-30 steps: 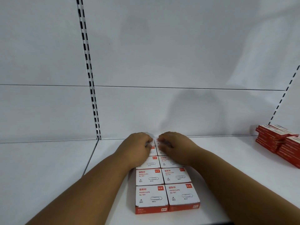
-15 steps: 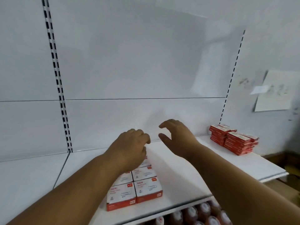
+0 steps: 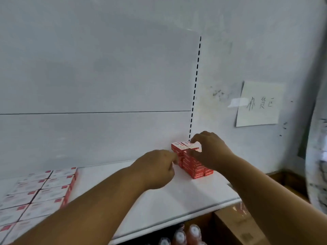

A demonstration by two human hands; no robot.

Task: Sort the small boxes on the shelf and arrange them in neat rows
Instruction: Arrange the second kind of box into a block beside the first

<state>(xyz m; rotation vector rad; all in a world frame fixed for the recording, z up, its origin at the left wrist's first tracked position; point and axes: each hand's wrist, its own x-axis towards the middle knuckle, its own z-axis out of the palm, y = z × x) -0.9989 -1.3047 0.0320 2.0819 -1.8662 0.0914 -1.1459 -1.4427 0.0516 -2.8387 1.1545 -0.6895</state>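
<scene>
Head view looks down along a white shelf (image 3: 159, 197) set against a white back panel (image 3: 97, 85). At the far right end of that shelf, just beside a slotted upright (image 3: 195, 89), stands a stack of small red boxes (image 3: 192, 167), several layers high, with 2 boxes lying side by side on top.

Right hand (image 3: 210, 152) is at the stack's top right. Its fingers (image 3: 198, 137) curl over the far edge of the top layer and its thumb sits at the near edge, so the hand appears to pinch the top red box (image 3: 190, 145) between them; motion blur hides the exact contact. Left hand (image 3: 156, 168) is at the stack's left side, fingers curled inward with the fingertips touching or almost touching the stack's left face. Whether it grips a box cannot be told.

At the near left of the shelf lie white paper clip boxes (image 3: 40, 195) with red edges, flat and touching one another in 2 straight columns, well apart from the red stack.

On the wall to the right hangs a taped paper note (image 3: 260, 103) with handwriting. Below the shelf's front edge, bottle caps (image 3: 180, 236) and a cardboard carton (image 3: 237, 225) show.
</scene>
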